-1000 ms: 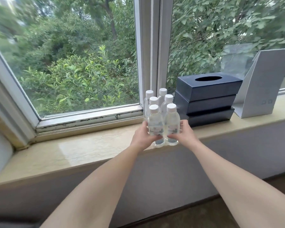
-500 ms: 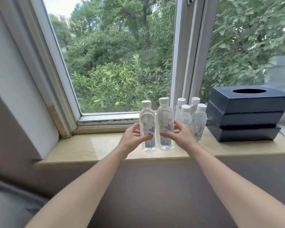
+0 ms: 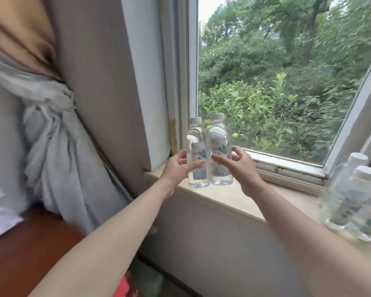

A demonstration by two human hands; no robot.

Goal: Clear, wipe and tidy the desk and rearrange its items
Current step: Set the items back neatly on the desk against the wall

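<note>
**Two bottles at the left end of the sill**

The left bottle (image 3: 198, 155) and the right bottle (image 3: 220, 151) stand upright and touching at the left end of the sill (image 3: 234, 196), and their bases look to be down on the stone. My left hand (image 3: 178, 168) grips the left bottle, with the thumb across the label and the fingers behind. My right hand (image 3: 238, 166) cups the right bottle more loosely, with the thumb in front and the fingers curled round the back. I judge that one hand per bottle keeps the pair pressed together and square, so they line up neatly in the corner and neither one tips.

Towards the right end of the sill there is a blurred cluster of other bottles (image 3: 351, 200), well apart from this pair. The wall pier (image 3: 146, 82) rises off the left end of the sill and leaves little room on that side. Beyond it hangs a knotted grey curtain (image 3: 51, 136), and below it is a reddish wooden surface (image 3: 19, 254) — possibly the desk, though I cannot tell.
</note>
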